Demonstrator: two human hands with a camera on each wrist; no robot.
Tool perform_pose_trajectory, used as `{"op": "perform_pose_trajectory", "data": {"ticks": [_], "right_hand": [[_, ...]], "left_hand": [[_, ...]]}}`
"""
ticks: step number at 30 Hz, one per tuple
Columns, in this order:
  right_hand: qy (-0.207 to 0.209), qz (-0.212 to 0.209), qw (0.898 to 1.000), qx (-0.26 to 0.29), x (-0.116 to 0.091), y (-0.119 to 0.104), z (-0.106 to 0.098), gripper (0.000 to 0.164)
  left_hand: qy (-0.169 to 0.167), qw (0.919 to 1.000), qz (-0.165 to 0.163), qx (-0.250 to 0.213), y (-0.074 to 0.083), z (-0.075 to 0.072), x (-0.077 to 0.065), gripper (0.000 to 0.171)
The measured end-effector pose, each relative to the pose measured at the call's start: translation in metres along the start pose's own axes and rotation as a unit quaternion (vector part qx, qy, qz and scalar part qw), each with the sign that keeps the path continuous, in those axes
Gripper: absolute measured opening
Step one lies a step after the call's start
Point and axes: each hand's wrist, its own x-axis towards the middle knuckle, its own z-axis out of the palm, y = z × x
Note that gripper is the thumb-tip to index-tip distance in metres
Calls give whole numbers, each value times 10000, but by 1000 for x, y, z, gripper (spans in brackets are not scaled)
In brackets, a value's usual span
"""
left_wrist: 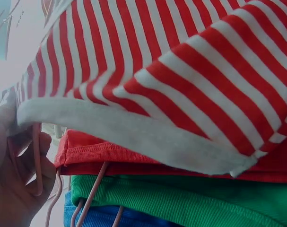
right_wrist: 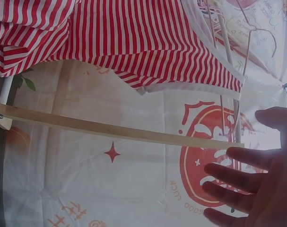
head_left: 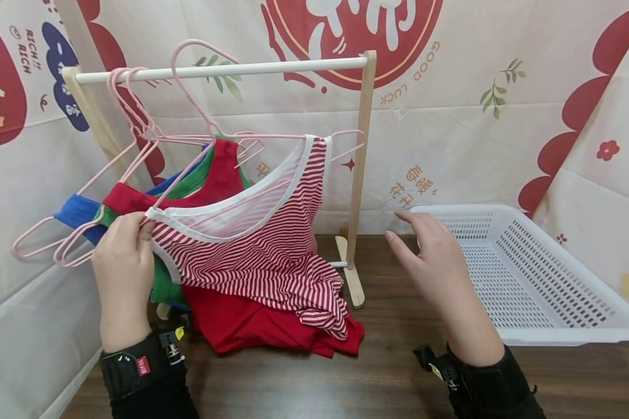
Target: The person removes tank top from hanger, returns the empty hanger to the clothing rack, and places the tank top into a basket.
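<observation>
A red-and-white striped tank top (head_left: 262, 233) with white trim hangs by its straps on a pink hanger (head_left: 199, 110) whose hook is over the rack's bar. My left hand (head_left: 123, 262) pinches the top's left strap together with the hanger's end; the left wrist view shows the pink hanger loop inside the fingers. Right of the rack, my right hand (head_left: 435, 256) is held in the air with fingers spread, holding nothing. Behind the striped top hang a red top (head_left: 225, 174), a green top (left_wrist: 157, 198) and a blue top (head_left: 78, 209) on pink hangers.
The small rack has a white bar (head_left: 293, 65) and wooden posts (head_left: 364, 157), and stands on a dark wood table (head_left: 293, 384). A white perforated basket (head_left: 513, 337) sits at the right. Printed cloth (head_left: 451, 134) lines the back and sides.
</observation>
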Motion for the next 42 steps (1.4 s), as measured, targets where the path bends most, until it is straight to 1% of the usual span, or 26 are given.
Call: {"op": "perform_pose_trajectory", "data": {"ticks": [4,7,9,14,18,22,27,32,37,42], "right_hand": [[441,-526,9975,165,2,0,1,43],[806,-972,9916,265,3,1,2,46],[1024,-1188,9871,325,4,1,3,49],[1442,-1490,9774,413,5,2,4,53],[1675,-1649,9711,426,6,1,5,53],[1815,-1680,9681,394,6,-1,5,53],[1832,-1564,9701,309,7,-1,5,55],[1827,-1556,9704,256,8,1,6,55],[1798,-1425,9730,246,9,3,7,50],[1751,-1339,9751,234,8,5,8,40]], "left_hand": [[-141,9997,177,-94,2,2,1,23],[-293,9990,301,-163,4,5,1,22],[-365,9983,394,-204,7,7,2,21],[-464,9965,624,-316,11,13,2,19],[-583,9945,771,-401,14,19,2,17],[-766,9927,822,-446,18,23,2,17],[-984,9892,955,-523,22,27,2,17],[-1099,9860,1091,-625,25,30,2,15],[-1177,9844,1134,-645,30,32,2,14],[-1280,9824,1203,-638,33,35,1,14]]}}
